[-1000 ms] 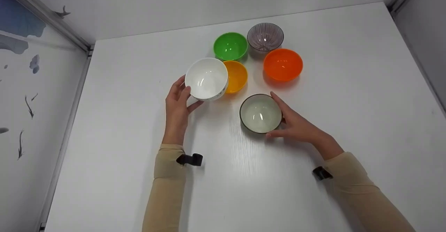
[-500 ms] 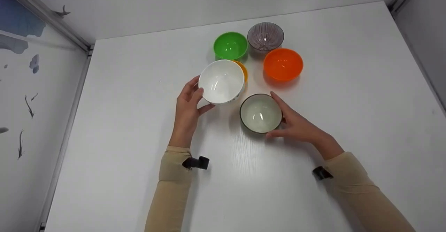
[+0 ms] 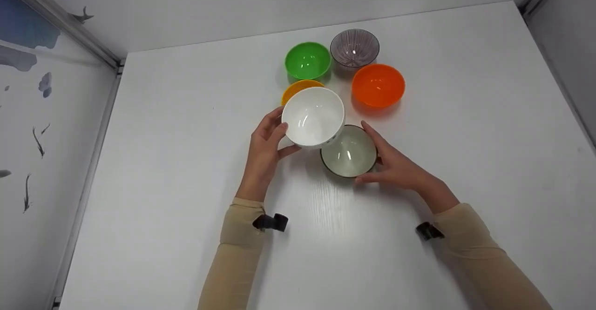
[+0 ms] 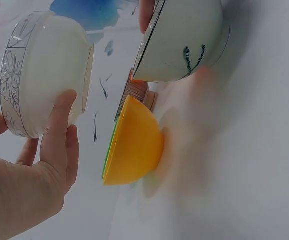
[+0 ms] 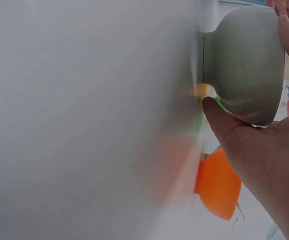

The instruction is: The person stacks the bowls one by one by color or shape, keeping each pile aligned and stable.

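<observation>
My left hand grips a white bowl above the table, its thumb at the rim and other fingers at the side and underneath. In the left wrist view, this white bowl shows a line-drawn flower band below its rim. From the head view it overlaps a yellow bowl and the left edge of a grey-green, dark-rimmed bowl. That grey-green bowl stands upright on the table, with my right hand holding its right side between thumb and fingers. Its foot meets the tabletop in the right wrist view.
Behind the hands stand a green bowl, a purplish striped glass bowl and an orange bowl, all upright. The white table meets patterned wall panels at the back and left.
My left hand has carried the white bowl to the right and slightly nearer me, from left of the yellow bowl to the grey-green bowl's edge. My right hand stays in place.
</observation>
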Demonstrator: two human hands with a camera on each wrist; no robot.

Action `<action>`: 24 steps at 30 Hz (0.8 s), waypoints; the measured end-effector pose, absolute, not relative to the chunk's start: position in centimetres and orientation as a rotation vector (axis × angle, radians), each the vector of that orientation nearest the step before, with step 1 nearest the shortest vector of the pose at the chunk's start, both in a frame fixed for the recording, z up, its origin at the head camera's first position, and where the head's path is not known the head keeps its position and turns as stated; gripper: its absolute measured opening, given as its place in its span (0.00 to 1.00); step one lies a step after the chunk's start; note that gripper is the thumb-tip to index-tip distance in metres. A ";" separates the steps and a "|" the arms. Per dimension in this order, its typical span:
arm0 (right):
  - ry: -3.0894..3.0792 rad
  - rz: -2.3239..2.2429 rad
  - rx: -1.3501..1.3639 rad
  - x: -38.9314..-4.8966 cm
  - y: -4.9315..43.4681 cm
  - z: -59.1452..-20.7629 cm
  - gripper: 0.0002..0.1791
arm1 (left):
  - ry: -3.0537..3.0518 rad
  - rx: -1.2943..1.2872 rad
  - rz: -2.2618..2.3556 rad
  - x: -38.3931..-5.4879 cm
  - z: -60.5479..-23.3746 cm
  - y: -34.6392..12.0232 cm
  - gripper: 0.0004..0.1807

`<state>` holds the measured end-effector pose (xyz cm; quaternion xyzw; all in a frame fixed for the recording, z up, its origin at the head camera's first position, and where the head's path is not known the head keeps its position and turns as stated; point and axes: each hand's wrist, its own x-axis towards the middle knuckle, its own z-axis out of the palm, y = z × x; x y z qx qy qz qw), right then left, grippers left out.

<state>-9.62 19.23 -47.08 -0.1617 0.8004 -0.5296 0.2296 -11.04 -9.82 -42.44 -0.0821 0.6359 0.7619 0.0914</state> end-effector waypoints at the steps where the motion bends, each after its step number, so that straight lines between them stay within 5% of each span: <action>1: 2.205 -1.461 -0.455 -9.6 19.2 -47.0 0.68 | 1.886 -0.242 2.260 -11.0 -42.5 -9.7 0.23; 24: 2.332 -1.717 -0.549 -9.3 18.4 -44.9 0.60 | 1.905 -0.150 2.151 -10.1 -43.1 -7.1 0.23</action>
